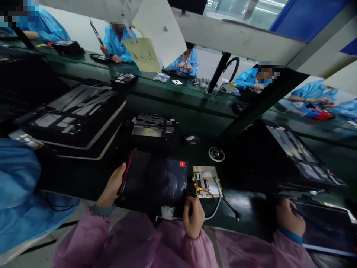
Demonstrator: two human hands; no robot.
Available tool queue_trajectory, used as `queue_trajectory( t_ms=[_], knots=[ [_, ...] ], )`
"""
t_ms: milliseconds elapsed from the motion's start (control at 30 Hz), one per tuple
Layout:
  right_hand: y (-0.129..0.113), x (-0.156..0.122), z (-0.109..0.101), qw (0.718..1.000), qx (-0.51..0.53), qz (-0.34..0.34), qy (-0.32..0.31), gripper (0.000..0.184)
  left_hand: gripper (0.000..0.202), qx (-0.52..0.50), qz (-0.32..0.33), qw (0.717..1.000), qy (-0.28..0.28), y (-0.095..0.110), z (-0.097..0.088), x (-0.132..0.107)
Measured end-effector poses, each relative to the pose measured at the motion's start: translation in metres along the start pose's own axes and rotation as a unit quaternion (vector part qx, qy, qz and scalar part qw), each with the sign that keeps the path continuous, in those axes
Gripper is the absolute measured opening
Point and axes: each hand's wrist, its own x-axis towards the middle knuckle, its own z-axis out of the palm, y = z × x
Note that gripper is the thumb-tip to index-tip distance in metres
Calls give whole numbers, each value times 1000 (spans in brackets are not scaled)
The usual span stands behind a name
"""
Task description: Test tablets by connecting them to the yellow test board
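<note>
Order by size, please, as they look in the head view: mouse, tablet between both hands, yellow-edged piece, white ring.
1. Tablet
2. Yellow-edged piece
3. Mouse and white ring: too alike to rank.

A dark green bench [199, 124], crowded from end to end.
Over on the left sits a stack of pale-rimmed black trays [107, 126], and just beside it an opened device [153, 126] with its insides showing. Near the middle there's a dark mouse [192, 140], then a round pale ring [216, 154]. Closer in lies a flat yellow-edged pack [206, 175], an orange ribbon [205, 190] and a white cable [216, 209] trailing from it. A bulky dark stack [259, 160] stands to the right.
</note>
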Motion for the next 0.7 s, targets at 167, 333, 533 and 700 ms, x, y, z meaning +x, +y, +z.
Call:
queue_trajectory(
  t_ms=[167, 333, 533, 700],
  knots=[
    [0, -2, 0, 1000, -3, -5, -8, 17, 41, -1, -3, 1000, -21, -3, -3, 2],
    [0, -5, 3, 999, -29, 15, 23, 17, 49, 16, 10, 1000, -2, -8, -8, 9],
    [-1, -5, 4, 999, -33, 6, 16, 19, 60, 38, 33, 999, 2, -7, -8, 7],
    [-5, -3, 1, 1000, -7, -21, -17, 25, 59, 47, 23, 999, 10, -1, -6, 1]
  ],
)
